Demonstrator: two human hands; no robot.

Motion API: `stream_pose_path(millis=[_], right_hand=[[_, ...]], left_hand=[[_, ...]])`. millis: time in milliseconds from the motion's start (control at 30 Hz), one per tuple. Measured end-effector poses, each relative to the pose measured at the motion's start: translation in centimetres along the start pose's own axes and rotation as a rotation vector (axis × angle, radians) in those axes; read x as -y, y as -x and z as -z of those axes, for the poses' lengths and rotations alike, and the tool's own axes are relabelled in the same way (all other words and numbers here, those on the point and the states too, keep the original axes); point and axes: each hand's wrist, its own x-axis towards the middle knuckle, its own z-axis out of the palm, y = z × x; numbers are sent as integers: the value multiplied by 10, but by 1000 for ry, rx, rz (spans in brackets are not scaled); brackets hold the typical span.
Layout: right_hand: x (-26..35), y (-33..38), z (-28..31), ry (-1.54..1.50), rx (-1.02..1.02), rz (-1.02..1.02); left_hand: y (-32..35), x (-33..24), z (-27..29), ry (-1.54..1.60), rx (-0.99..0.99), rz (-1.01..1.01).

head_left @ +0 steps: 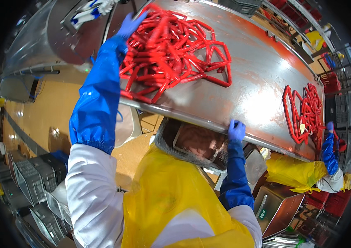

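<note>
A large tangled heap of red sausage links [175,58] lies on the left part of the steel table [208,101]. My left hand [130,25], in a purple glove, reaches to the heap's far left side. Its fingers are stretched apart against the links, and no link shows enclosed in them. My right hand [236,130], also gloved, rests at the table's near edge with its fingers bent but apart; it holds no links. Blue sleeve covers run up both my forearms.
Below the near edge stands a lined tub [200,142] of pinkish ground meat. At right, a co-worker in a yellow apron [295,171] has a gloved hand [329,127] beside a smaller pile of red links [308,109]. Grey crates [35,177] stack at lower left; steel machinery [39,41] stands upper left.
</note>
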Motion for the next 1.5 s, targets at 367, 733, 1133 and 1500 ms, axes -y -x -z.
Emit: stream_pose_path(millis=[367, 733, 1133, 1500], right_hand=[[7, -1, 23, 145, 63, 4], [9, -13, 24, 43, 40, -8], [-10, -7, 21, 40, 35, 1], [-5, -2, 26, 17, 23, -1]], left_hand=[[-16, 176, -67, 102, 530, 148], [5, 131, -131, 9, 553, 115], [72, -105, -435, -233, 808, -1], [225, -182, -506, 209, 974, -604]])
